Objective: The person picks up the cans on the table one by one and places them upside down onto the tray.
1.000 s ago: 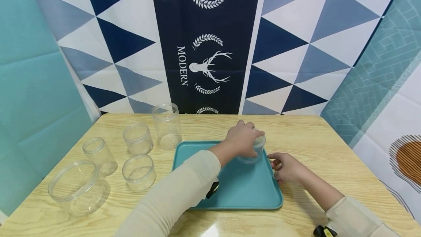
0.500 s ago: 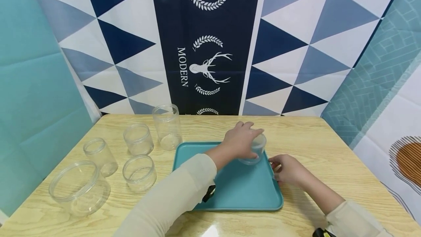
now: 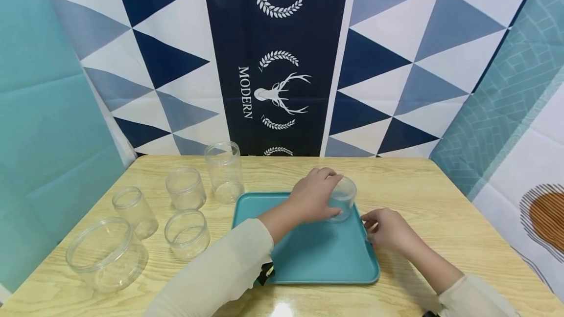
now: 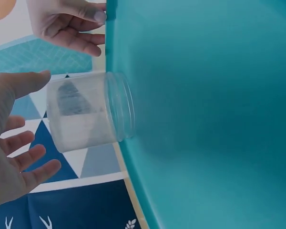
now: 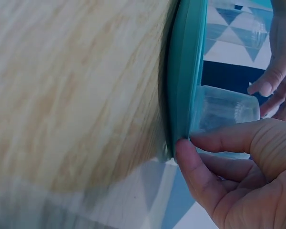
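Observation:
A clear plastic jar [image 3: 344, 194] stands near the far right corner of a teal tray [image 3: 317, 258]. In the left wrist view, the jar's ringed end meets the tray. My left hand [image 3: 314, 194] is just left of the jar, fingers spread. The left wrist view shows a gap between that hand [image 4: 14, 138] and the jar [image 4: 83, 112]. My right hand [image 3: 387, 229] is at the tray's right edge. Seen from the right wrist, the thumb and index finger of this hand [image 5: 243, 167] pinch the tray's rim [image 5: 186, 76].
Several clear containers stand on the wooden table [image 3: 410, 180] left of the tray: a tall jar [image 3: 223, 172], a wide one [image 3: 105, 256], a narrow one [image 3: 135, 213] and two short ones, the nearer [image 3: 187, 234] close to the tray. A patterned cloth [image 3: 282, 62] hangs behind.
My left hand has drawn back leftward from the jar, and its fingers have come away from it. The jar stays on the tray. My right hand keeps its place at the rim.

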`<act>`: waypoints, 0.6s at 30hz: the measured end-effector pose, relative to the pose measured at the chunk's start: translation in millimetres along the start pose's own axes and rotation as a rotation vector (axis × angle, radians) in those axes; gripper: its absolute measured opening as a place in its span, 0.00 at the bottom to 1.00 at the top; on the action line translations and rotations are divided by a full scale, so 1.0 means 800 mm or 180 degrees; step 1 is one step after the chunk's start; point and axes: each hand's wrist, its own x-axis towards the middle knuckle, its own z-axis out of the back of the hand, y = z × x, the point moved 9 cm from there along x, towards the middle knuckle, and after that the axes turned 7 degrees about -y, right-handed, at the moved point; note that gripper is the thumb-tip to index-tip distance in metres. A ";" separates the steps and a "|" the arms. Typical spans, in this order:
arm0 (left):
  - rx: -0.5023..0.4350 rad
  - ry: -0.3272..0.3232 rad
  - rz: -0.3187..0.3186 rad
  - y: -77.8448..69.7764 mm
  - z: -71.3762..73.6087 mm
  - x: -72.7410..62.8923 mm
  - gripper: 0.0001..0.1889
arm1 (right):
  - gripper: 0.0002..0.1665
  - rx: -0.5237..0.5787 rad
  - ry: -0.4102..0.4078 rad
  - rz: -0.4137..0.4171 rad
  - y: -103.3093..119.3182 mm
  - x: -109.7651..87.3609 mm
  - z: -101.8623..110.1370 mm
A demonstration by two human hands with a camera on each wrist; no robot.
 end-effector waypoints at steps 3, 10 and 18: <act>-0.0097 -0.0100 -0.0022 0.001 0.008 -0.011 0.36 | 0.21 -0.0198 -0.0090 0.0137 0.007 -0.002 0.005; -0.0238 -0.0389 -0.0126 0.002 0.026 -0.037 0.27 | 0.19 -0.0527 -0.0248 0.0418 0.036 -0.017 0.013; -0.0328 -0.0503 -0.0069 0.014 0.042 -0.059 0.24 | 0.20 -0.0514 -0.0327 0.0879 0.074 -0.032 0.020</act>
